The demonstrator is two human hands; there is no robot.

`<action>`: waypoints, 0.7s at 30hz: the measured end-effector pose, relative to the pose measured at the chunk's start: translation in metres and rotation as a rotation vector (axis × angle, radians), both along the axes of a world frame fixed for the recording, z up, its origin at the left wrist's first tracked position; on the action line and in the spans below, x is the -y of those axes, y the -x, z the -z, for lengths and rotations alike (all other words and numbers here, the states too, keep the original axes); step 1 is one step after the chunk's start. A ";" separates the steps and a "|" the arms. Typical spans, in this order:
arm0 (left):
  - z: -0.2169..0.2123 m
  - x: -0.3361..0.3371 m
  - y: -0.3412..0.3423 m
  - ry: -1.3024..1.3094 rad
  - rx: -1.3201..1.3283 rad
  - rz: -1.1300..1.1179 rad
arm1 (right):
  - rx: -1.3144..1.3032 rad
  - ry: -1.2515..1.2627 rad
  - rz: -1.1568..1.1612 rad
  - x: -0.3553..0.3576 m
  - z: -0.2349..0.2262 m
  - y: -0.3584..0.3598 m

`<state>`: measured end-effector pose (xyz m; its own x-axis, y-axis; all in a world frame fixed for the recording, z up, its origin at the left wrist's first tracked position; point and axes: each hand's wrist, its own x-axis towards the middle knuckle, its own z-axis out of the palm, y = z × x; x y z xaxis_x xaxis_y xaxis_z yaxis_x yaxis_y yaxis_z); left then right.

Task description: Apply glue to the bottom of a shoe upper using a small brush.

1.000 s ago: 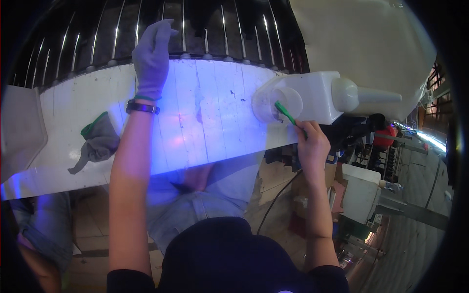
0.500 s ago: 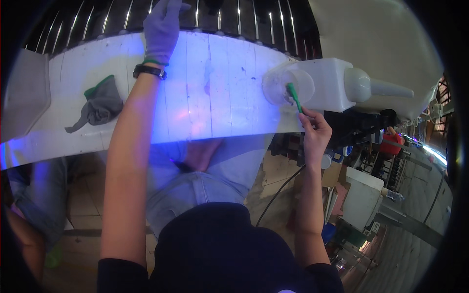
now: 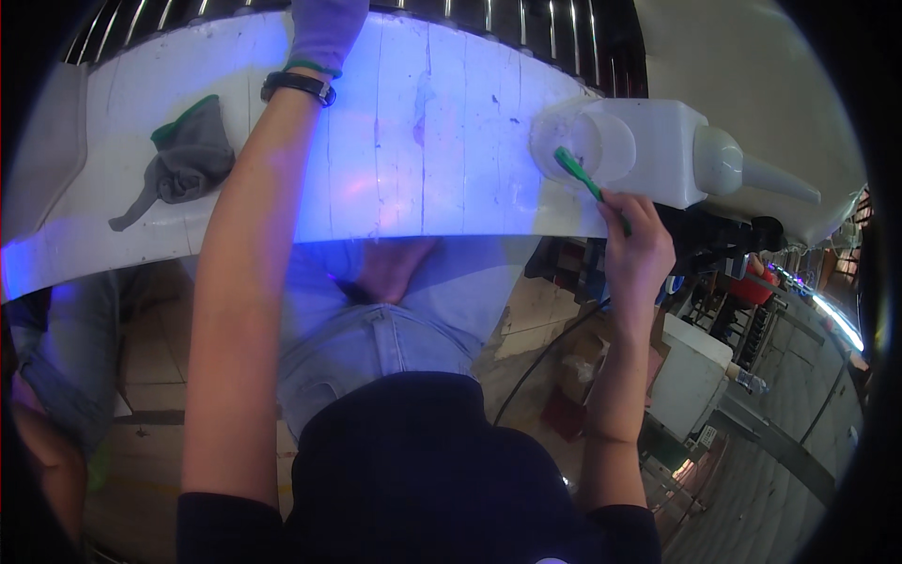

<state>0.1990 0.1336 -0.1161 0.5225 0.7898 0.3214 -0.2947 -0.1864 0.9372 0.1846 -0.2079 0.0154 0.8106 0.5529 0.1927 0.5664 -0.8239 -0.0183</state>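
Note:
My left hand, in a pale purple glove with a black wristband below it, rests flat on a long white panel lit by violet light. Its fingers run out of the top of the view. My right hand is bare and grips a green-handled brush, whose tip sits in a clear round cup. The cup stands on the panel's right end, against a white plastic container with a pointed nozzle.
A crumpled grey glove with a green cuff lies on the panel's left part. Dark slatted bars run behind the panel. Below are my jeans and dark top, a floor with a cable, and white boxes at the right.
The view has tilted down, so the panel sits higher in frame. My left hand has slid toward the panel's far edge. My right hand still holds the brush at the cup.

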 end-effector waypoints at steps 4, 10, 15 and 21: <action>-0.002 0.001 0.000 -0.008 -0.020 -0.008 | 0.162 0.218 -0.148 -0.022 -0.008 -0.010; -0.002 0.001 0.002 0.008 -0.001 0.021 | 0.205 0.469 -0.293 -0.025 -0.023 -0.017; -0.003 -0.003 0.000 0.033 0.014 0.029 | 0.194 0.603 -0.355 -0.005 -0.031 -0.008; 0.005 -0.001 -0.003 0.046 0.026 0.048 | 0.231 0.648 -0.322 -0.041 -0.011 -0.012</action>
